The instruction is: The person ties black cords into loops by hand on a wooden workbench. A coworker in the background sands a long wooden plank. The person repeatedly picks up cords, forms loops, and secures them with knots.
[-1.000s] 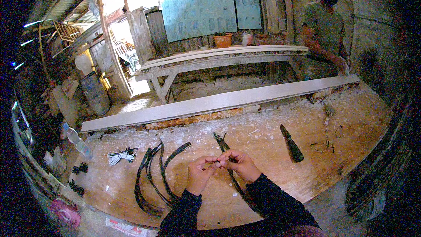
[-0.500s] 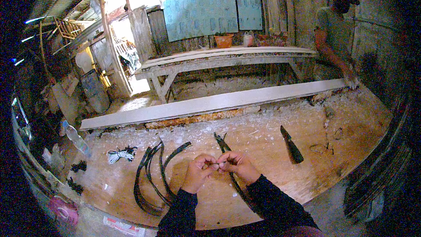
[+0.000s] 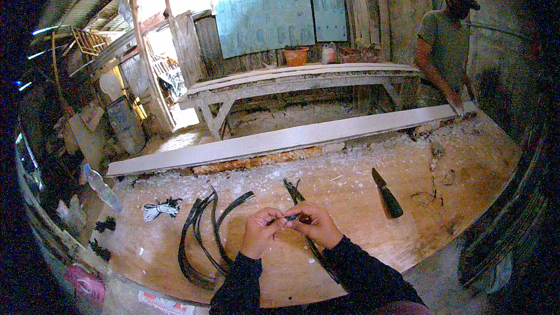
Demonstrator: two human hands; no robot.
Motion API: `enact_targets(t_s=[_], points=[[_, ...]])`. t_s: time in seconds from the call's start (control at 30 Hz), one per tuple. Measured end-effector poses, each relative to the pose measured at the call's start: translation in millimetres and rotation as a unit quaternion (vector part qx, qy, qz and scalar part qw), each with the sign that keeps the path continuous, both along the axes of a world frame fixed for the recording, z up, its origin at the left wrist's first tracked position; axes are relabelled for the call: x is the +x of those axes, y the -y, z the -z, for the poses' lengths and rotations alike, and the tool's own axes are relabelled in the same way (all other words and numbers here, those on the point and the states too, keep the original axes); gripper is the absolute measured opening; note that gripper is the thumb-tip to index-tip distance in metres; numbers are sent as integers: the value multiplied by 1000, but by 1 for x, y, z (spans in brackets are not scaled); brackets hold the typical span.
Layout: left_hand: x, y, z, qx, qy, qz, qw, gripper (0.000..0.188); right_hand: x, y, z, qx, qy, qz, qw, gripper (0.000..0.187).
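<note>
My left hand (image 3: 261,233) and my right hand (image 3: 315,226) meet over the wooden tabletop, fingertips pinched together. Between them sits a small dark piece (image 3: 291,217), too small to name and partly covered by the fingers. Black flat strips (image 3: 296,191) pass under my right hand and run toward the near edge. Left of my left hand lie more curved black strips (image 3: 185,251). A knife-like tool with a dark handle (image 3: 391,203) rests to the right of my hands.
A bundle of white and black cord (image 3: 160,210) lies at the left, near dark clumps (image 3: 102,249) and a clear plastic bottle (image 3: 100,186). Thin wire loops (image 3: 429,198) lie right. A long white board (image 3: 280,140) spans the far edge; a person (image 3: 446,46) touches its right end.
My hands stay together, with my fingers shifted slightly; the dark piece between them now shows more. The other person's hand has moved a little left along the white board.
</note>
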State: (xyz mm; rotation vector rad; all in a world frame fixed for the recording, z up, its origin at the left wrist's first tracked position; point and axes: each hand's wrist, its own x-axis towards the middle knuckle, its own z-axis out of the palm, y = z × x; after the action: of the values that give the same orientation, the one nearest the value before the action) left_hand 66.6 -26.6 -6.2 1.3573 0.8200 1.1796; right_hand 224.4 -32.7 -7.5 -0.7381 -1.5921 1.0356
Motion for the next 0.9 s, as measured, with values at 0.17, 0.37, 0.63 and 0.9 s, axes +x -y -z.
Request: enact_targets(t_s=[0.17, 0.37, 0.63, 0.9], points=[[1, -3, 5, 12, -11, -5, 1000, 6, -2, 5, -3, -4, 47, 40, 998, 18], [2, -5, 11, 0, -25, -10, 1000, 7, -5, 5, 2, -98, -2, 43, 994, 16], [-4, -11, 16, 87, -115, -97, 985, 5, -4, 6, 3, -140, 69, 48, 987, 16], [0, -14, 18, 46, 22, -47, 998, 8, -3, 4, 2, -128, -79, 10, 989, 27]])
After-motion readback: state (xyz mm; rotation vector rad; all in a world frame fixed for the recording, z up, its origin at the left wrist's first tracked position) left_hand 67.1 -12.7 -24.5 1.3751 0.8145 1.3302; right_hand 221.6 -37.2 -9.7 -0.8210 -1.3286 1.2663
